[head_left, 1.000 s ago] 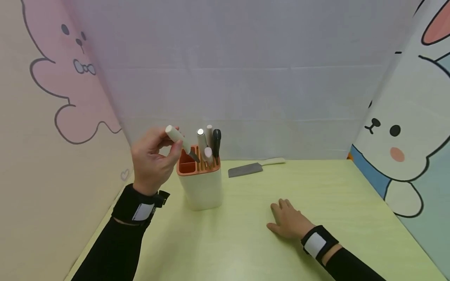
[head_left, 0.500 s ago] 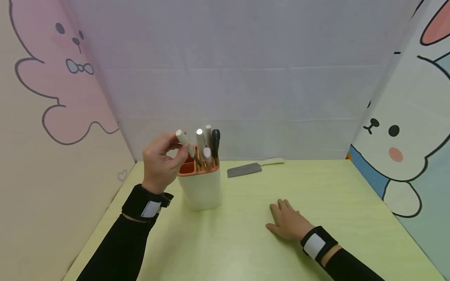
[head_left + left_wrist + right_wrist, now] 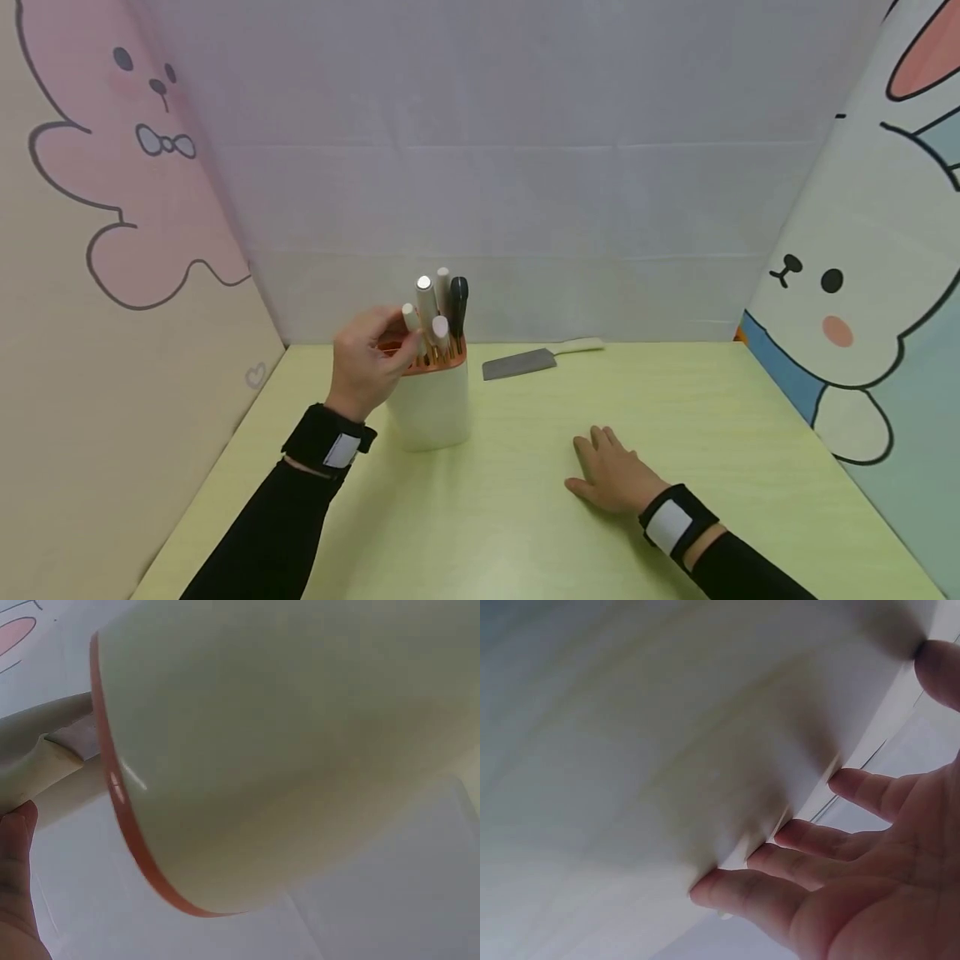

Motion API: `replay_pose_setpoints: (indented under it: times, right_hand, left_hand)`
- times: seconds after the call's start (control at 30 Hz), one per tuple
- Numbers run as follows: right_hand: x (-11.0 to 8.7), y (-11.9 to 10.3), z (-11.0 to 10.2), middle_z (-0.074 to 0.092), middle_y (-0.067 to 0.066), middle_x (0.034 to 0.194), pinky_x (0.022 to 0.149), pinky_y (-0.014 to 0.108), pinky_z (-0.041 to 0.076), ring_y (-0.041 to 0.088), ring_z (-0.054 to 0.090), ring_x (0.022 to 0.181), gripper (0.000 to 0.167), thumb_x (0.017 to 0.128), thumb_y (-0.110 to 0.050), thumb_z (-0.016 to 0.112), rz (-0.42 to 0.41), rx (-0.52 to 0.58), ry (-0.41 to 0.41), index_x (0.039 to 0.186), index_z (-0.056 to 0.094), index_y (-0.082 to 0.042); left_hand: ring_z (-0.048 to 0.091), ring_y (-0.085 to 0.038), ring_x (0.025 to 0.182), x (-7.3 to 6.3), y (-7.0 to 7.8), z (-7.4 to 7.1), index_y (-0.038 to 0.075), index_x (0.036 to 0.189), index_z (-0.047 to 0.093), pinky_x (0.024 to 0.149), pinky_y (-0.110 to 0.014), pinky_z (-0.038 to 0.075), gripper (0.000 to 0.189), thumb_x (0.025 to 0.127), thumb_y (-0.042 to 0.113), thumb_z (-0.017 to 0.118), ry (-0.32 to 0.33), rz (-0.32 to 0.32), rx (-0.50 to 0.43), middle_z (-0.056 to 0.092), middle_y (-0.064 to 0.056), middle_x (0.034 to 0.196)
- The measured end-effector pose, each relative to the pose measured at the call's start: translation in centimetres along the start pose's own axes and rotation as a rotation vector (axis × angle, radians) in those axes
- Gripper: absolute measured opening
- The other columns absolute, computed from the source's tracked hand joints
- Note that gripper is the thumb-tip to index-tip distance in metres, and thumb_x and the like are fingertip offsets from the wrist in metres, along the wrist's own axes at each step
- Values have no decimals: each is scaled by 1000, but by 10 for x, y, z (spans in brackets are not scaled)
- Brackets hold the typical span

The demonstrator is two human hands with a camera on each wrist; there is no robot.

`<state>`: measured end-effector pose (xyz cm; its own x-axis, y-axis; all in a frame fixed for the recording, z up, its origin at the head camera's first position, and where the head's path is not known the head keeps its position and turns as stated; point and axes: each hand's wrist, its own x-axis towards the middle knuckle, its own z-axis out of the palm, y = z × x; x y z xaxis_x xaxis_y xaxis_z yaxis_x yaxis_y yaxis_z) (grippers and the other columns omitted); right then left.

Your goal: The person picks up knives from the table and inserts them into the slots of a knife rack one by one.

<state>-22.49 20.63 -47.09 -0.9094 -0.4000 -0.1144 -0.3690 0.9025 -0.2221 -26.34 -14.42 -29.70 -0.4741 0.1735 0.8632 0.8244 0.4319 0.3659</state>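
Observation:
My left hand (image 3: 365, 367) pinches a small knife (image 3: 410, 317) by its white handle, between thumb and fingers. The handle stands nearly upright at the left part of a white knife block (image 3: 429, 412) with an orange top. In the left wrist view, the knife's handle (image 3: 39, 771) is beside the block's orange rim (image 3: 129, 817), and its blade runs in behind that rim, the lower part hidden. Other pale handles (image 3: 426, 298) and a black-handled tool (image 3: 459, 298) stand in the slots close to its right. My right hand (image 3: 617, 477) rests on the table, fingers spread and fingertips touching the surface (image 3: 795, 844).
A cleaver (image 3: 521, 364) with a grey blade and pale handle lies flat on the yellow-green table (image 3: 517, 517), right of the block. A pale back wall (image 3: 525, 200) and side walls with cartoon animals enclose the table.
My left hand has moved right and down with the knife, whose blade has gone from above the block into its top, and the handle has become more upright. My right hand stays in place.

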Motion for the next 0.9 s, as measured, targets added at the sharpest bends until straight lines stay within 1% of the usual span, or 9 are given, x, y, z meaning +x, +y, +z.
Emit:
replay_pose_setpoints:
  times: [0.17,0.37,0.67,0.9]
  right_hand:
    - [-1,-2,-2,32,32,144,84,71,41,49,28,134,72,92,-49,59,-7,-3,8,139,44,2]
    - [-2,-4,-4,31,32,144,85,71,40,49,27,135,72,92,-49,59,8,-8,-14,139,43,2]
    - [-4,-5,-5,32,32,143,84,72,40,49,28,134,71,91,-49,60,9,-4,-7,138,44,2]
    - [-4,-5,-4,33,32,143,83,71,41,49,29,133,71,91,-48,60,2,-12,4,137,45,3]
  left_hand:
    - [70,-25,78,-8,-6,3,-2,104,68,67,-29,57,27,78,-5,75,-31,-27,-6,68,-12,93]
    - [70,-27,81,-13,-10,6,-3,107,67,66,-34,58,27,81,-5,73,-73,-49,-22,68,-14,100]
    - [70,-26,83,-16,-12,8,-1,109,67,67,-35,58,28,82,0,74,-64,-79,-20,68,-13,103]
    - [70,-25,83,-19,-11,7,-1,110,67,68,-39,58,31,80,1,77,-76,-84,-22,68,-12,100]
